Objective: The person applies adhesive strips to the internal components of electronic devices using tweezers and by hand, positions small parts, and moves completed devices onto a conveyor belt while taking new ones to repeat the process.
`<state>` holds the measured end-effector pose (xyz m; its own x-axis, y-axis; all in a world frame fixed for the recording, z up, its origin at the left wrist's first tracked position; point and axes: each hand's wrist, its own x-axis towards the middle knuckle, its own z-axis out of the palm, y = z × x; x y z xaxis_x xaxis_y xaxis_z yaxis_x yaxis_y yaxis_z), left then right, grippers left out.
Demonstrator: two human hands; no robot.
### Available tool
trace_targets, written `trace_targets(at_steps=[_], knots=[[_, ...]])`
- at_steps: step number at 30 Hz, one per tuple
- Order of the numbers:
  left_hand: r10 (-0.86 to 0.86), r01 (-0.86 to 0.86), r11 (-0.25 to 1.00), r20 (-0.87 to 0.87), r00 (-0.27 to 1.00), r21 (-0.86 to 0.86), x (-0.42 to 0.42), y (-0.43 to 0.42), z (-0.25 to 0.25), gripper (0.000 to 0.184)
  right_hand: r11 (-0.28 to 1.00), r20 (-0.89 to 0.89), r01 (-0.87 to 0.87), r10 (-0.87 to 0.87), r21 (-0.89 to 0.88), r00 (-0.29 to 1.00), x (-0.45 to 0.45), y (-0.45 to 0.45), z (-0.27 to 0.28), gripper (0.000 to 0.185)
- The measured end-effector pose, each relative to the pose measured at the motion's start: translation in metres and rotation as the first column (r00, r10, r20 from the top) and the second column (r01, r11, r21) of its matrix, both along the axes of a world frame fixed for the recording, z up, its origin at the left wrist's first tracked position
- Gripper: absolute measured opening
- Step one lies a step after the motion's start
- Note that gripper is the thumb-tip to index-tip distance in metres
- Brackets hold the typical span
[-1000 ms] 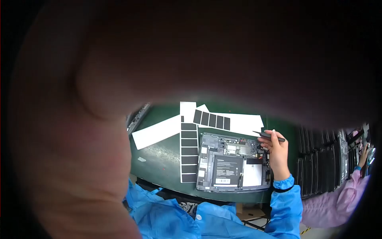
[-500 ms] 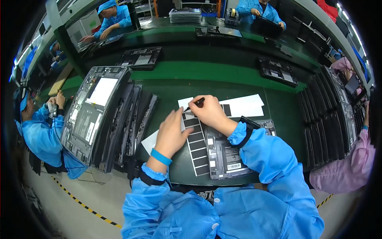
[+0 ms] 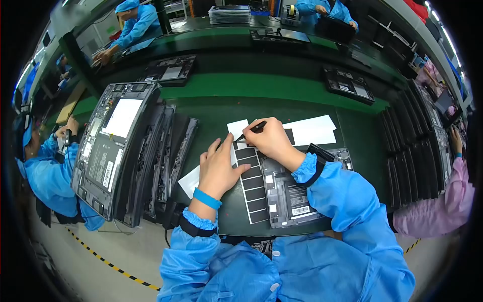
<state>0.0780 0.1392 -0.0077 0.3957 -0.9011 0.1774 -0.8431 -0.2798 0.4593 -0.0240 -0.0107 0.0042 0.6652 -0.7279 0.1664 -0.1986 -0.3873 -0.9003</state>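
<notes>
A white sheet with a column of black rectangles (image 3: 252, 182) lies on the green table. My left hand (image 3: 217, 168) rests at its left edge, fingers spread, holding nothing. Black tweezers (image 3: 258, 128) are pinched in my right hand (image 3: 269, 141), their tips down at the upper end of the sheet. Right of the sheet lies an opened laptop base (image 3: 287, 196) with a labelled battery, partly hidden under my right forearm. A second white strip (image 3: 312, 132) lies beyond my right hand, and another white piece (image 3: 189, 181) shows left of my left hand.
Laptop bases lean in a stack at left (image 3: 113, 146) and another at right (image 3: 415, 146). Single bases lie on the line at back left (image 3: 168, 70) and back right (image 3: 348, 85). Co-workers in blue sit across and at left; a pink sleeve (image 3: 435, 214) is at right.
The large blurred shape that covered the view a second ago is gone. Both my hands are now at the sheet's top; since half a second ago they have barely shifted.
</notes>
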Motion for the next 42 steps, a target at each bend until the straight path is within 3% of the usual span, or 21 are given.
trace_targets(at_steps=[3,10,11,13,15,17,19,21,26,42], knots=[[0.023,-0.023,1.000,-0.017,1.000,-0.004,0.002,-0.001,-0.004,0.092,0.999,0.019,-0.019,0.018,0.029,1.000,-0.001,0.002,0.001,0.023],[0.033,-0.033,0.999,-0.100,0.994,0.000,0.004,-0.001,-0.001,0.101,0.964,0.315,-0.128,0.050,0.233,0.948,-0.021,0.003,0.027,0.018],[0.048,-0.045,0.999,-0.091,0.995,0.028,0.001,-0.001,0.002,0.097,0.943,0.318,-0.131,0.028,0.306,0.948,-0.038,0.005,0.040,0.019],[-0.017,0.021,0.992,0.031,0.999,-0.126,-0.005,0.003,0.000,0.089,0.946,0.334,-0.138,0.033,0.294,0.942,-0.077,0.001,0.055,0.021],[-0.080,0.087,0.943,0.033,0.996,-0.323,-0.021,0.011,0.021,0.057,0.948,0.253,-0.025,-0.059,0.316,0.966,-0.121,0.003,0.066,0.022],[-0.273,0.196,0.920,-0.197,0.942,-0.339,-0.045,0.020,0.040,0.044,0.929,0.206,0.046,-0.129,0.366,0.970,-0.156,0.003,0.061,0.022],[-0.411,0.341,0.880,-0.166,0.897,-0.331,-0.074,0.026,0.044,0.039,0.888,0.172,0.068,-0.162,0.454,0.972,-0.172,0.001,0.045,0.024],[-0.432,0.388,0.883,-0.134,0.892,-0.264,-0.093,0.027,0.037,0.046,0.840,0.161,0.065,-0.179,0.539,0.971,-0.176,0.004,0.033,0.023],[-0.372,0.370,0.926,-0.007,0.928,-0.076,-0.108,0.027,0.028,0.064,0.845,0.089,0.033,-0.095,0.534,0.991,-0.170,0.007,0.020,0.020],[-0.353,0.353,0.936,0.024,0.935,-0.001,-0.115,0.027,0.020,0.063,0.845,0.143,0.059,-0.159,0.532,0.977,-0.171,0.006,0.013,0.020]])
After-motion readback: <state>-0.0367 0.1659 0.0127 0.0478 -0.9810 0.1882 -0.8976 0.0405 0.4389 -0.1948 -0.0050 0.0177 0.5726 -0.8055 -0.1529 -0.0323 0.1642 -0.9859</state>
